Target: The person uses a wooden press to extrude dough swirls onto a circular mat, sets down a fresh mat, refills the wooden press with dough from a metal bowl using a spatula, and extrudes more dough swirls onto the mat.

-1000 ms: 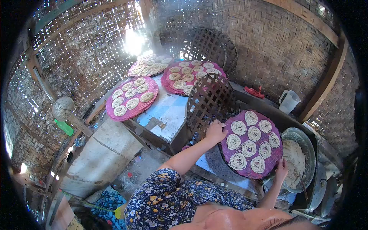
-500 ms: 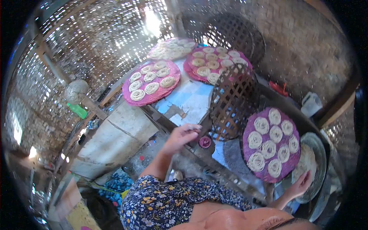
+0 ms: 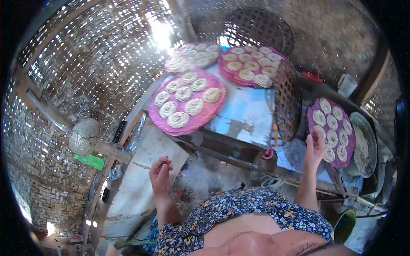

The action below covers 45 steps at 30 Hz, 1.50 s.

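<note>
grip narrow: left hand [image 3: 161,177] loosely curled, right hand [image 3: 315,148] slightly parted near a pink tray [image 3: 351,146] of noodle nests [image 3: 343,138].

Left hand [image 3: 161,176] loosely curled; right hand [image 3: 315,151] extended forward, slightly bent; both well apart.

Daylight pierces the left wall [image 3: 92,81] in scattered pinpricks—one patch (upper left of centre) burning out to white, hazy glare. Right side dimmer, detail soft; fisheye distortion bends the margins, corners black.
</note>
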{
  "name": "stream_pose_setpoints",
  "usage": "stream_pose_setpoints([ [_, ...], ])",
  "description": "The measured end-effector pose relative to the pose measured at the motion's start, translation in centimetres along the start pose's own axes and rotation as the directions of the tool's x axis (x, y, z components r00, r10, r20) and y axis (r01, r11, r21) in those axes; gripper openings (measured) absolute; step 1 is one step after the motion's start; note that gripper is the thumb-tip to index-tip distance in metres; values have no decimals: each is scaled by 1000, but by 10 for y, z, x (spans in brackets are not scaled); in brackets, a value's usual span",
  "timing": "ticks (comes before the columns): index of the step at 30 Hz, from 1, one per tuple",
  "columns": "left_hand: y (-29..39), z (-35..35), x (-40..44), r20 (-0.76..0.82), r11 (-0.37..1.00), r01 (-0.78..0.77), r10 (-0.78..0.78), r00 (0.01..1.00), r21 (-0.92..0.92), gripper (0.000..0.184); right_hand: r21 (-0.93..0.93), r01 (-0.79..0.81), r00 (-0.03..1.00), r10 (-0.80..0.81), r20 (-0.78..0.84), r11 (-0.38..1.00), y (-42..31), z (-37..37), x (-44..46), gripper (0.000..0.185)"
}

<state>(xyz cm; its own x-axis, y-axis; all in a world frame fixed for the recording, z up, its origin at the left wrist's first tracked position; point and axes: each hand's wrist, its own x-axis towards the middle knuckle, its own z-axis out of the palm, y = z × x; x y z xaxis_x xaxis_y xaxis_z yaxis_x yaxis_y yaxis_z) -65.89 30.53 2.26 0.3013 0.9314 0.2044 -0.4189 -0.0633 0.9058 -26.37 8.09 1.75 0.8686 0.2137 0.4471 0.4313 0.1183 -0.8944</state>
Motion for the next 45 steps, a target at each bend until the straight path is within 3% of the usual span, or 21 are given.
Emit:
stream_pose_setpoints([
  [3, 6, -48, 15, -124, 999, 13, -18, 992, -38, 25, 293, -393, 905, 423, -47, 872, 33, 48, -3, 37],
  [7, 6, -87, 29, -135, 995, -1, -12, 991, -96, 28, 540, -698, 546, 837, -23, 470, 109, 47, -8, 46],
  [10, 0, -102, 52, -146, 993, 4, -22, 989, -118, 28, 513, -686, 467, 853, -232, 515, 131, 47, -2, 49],
  [13, -15, -112, 72, -168, 990, -4, -20, 986, -144, 28, 542, -713, 321, 894, -312, 445, 140, 51, 10, 46],
  [14, -16, -111, 81, -167, 988, -12, -13, 986, -151, 28, 541, -732, 324, 911, -256, 413, 147, 49, 11, 44],
  [17, -11, -98, 112, -198, 993, -18, -7, 980, -121, 27, 663, -687, 511, 846, 149, 298, 254, 7, 7, 54],
  [18, -7, -92, 125, -180, 995, -28, 10, 984, -100, 27, 753, -607, 287, 954, -89, 253, 219, 33, 9, 46],
  [21, 0, -77, 170, -174, 999, -37, 37, 984, 0, 24, 856, -490, 149, 983, -107, 167, 225, 29, 1, 41],
  [23, 0, -67, 202, -147, 994, -47, 61, 987, 97, 23, 905, -423, 130, 987, 99, -35, 246, 13, -4, 41],
  [24, -2, -60, 217, -107, 992, -51, 64, 992, 119, 22, 912, -388, 123, 973, 195, -134, 244, 12, -3, 41],
  [27, -2, -32, 249, -64, 984, -24, 36, 997, 177, 21, 874, -486, 255, 955, 151, -8, 202, 31, -5, 33],
  [30, -19, -28, 280, 74, 992, -55, 47, 996, 114, 20, 814, -547, 400, 915, 50, 195, 223, 33, -11, 24],
  [33, -19, -24, 297, 147, 992, -7, -11, 989, 124, 20, 817, -530, 531, 840, 111, 227, 261, 11, -18, 18],
  [35, -12, -22, 305, 169, 994, -47, 30, 985, 101, 22, 811, -527, 588, 798, 132, 254, 274, -1, -20, 18],
  [37, -6, -30, 314, 197, 993, -63, 42, 980, 104, 23, 780, -530, 634, 766, 106, 331, 271, -2, -27, 19],
  [40, 9, -55, 320, 232, 999, -36, 42, 972, -29, 26, 709, -634, 564, 811, 154, 307, 305, -17, -29, 22],
  [43, 12, -85, 325, 192, 1000, -7, 7, 981, -4, 33, 676, -643, 602, 783, 155, 361, 262, 14, -28, 25],
  [45, 9, -86, 329, 171, 993, -116, 110, 979, 26, 36, 622, -654, 651, 739, 173, 431, 265, 11, -27, 26],
])
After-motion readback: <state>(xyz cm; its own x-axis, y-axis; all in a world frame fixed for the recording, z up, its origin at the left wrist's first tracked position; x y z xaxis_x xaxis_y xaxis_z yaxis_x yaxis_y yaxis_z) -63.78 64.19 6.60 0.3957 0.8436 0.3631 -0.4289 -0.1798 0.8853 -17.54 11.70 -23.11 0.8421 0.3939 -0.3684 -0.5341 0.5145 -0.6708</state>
